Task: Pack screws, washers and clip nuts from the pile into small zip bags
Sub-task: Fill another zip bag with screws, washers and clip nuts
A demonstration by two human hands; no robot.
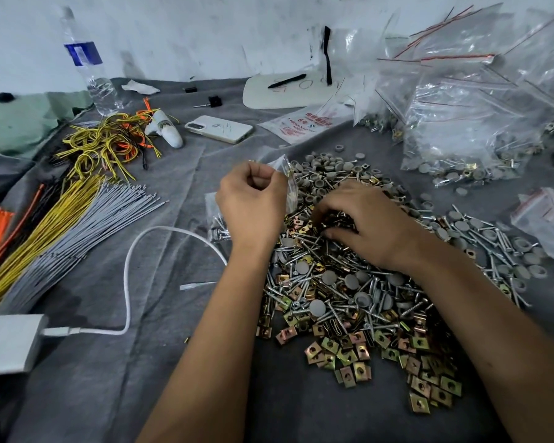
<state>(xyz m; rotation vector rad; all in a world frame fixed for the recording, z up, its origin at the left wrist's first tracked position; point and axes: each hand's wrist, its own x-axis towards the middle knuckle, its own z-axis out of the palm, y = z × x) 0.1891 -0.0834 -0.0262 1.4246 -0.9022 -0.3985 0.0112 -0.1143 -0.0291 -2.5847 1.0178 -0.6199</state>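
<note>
A big pile (349,289) of silver screws, grey round washers and brass-coloured clip nuts lies on the grey cloth in front of me. My left hand (253,203) is curled at the pile's left edge and pinches the mouth of a small clear zip bag (287,174). My right hand (362,222) lies palm down on the middle of the pile, fingers curled into the clip nuts and screws; what they grip is hidden. Loose clip nuts (429,382) spread toward the near right.
Filled zip bags (467,123) are heaped at the back right. On the left lie bundles of yellow, grey and orange wires (61,219), a white cable (131,260) and a grey box (7,343). A phone (219,128), water bottle (90,62) and white board (288,91) sit behind.
</note>
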